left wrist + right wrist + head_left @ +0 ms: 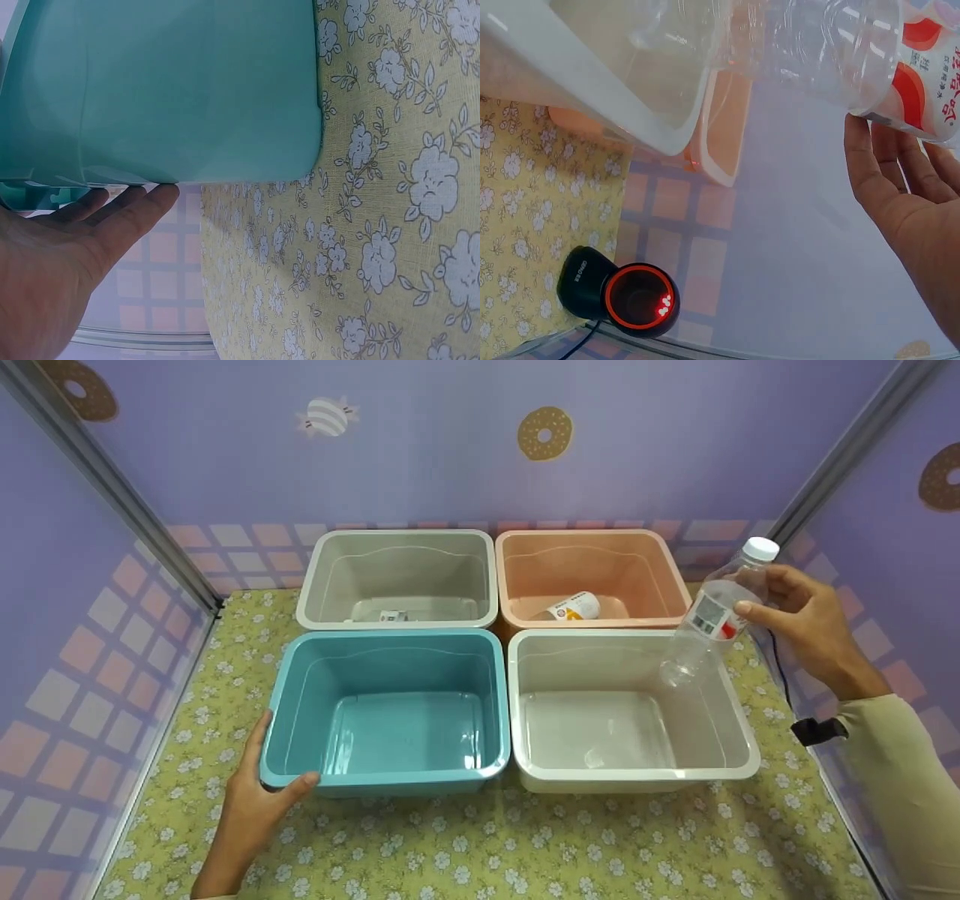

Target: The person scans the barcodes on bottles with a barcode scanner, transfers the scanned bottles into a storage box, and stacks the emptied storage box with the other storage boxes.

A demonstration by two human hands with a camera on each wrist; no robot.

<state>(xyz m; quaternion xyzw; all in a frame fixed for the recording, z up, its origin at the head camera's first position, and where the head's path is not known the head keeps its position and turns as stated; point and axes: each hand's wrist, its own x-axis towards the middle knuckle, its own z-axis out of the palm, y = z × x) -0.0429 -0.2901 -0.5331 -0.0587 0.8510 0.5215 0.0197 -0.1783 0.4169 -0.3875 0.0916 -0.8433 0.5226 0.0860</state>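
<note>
A clear plastic bottle (712, 615) with a white cap and a red-and-white label leans over the right side of the cream bin (630, 777). My right hand (806, 619) grips it by the label, fingers and thumb on opposite sides; the label fills the upper right of the right wrist view. At the front left corner of the teal bin (386, 781), my left hand (251, 799) rests with fingers along the side and thumb at the front rim. In the left wrist view its fingers (142, 214) lie fairly straight against the teal wall.
Behind stand a grey bin (397, 624) with a small white item (393, 616), and an orange bin (592, 623) holding a white labelled container (576, 607). A black scanner-like device (622, 292) with a glowing red ring stands by the wall. Floral cloth (465, 847) covers the table.
</note>
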